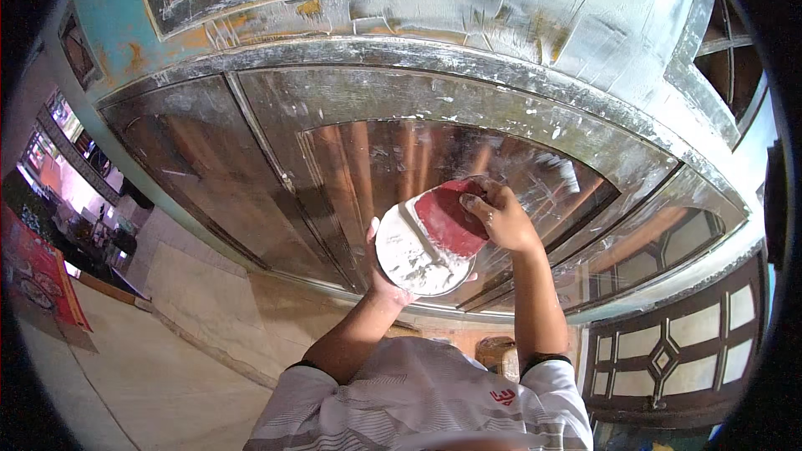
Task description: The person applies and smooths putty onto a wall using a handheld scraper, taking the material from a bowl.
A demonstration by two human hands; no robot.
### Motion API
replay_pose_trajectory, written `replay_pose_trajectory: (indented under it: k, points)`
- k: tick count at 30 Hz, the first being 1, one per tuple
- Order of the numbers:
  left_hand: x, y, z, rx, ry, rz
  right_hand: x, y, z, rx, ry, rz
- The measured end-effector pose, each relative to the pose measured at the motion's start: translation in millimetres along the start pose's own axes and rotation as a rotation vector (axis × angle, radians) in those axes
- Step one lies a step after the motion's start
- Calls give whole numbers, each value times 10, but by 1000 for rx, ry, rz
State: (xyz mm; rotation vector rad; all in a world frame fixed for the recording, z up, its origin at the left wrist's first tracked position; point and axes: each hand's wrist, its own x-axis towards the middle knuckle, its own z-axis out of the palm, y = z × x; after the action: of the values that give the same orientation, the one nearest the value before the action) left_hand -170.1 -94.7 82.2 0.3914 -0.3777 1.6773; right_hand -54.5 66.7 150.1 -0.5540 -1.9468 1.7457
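My left hand (386,286) supports a round, shallow dish (428,294) from below, its fingers wrapped around the side and partly hidden behind it. Thick white paste, like wall putty (403,257), fills the dish with an uneven, smeared surface. In my right hand (506,219) is a flat red putty spreader (451,222), pinched near its upper right corner with the thumb on its face. The spreader's lower left edge is over the dish, and white paste lies along that edge. Whitish smears mark my right thumb and fingers.
Ahead stands a dark wooden door (276,92) with glass panes and white splatters. Above it, the wall (535,0) carries rough patches of white filler. A panelled wooden piece (668,351) is at the lower right, and a red cloth (42,271) at the far left.
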Motion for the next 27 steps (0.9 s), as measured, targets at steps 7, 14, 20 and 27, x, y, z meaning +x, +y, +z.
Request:
replay_pose_trajectory:
  k: [7, 14, 20, 27]
  points:
    - [-16, -34, -19, -124, 403, 178, 39, 81, -73, -45, 5, 4]
    - [-15, -68, -27, -80, 246, 85, 37, 114, -110, -156, 3, -19]
    - [8, -87, 2, -30, 81, -9, 3, 108, -29, -244, 28, -78]
    - [-4, -104, -94, -110, 233, 75, -8, 91, -87, -261, -29, -91]
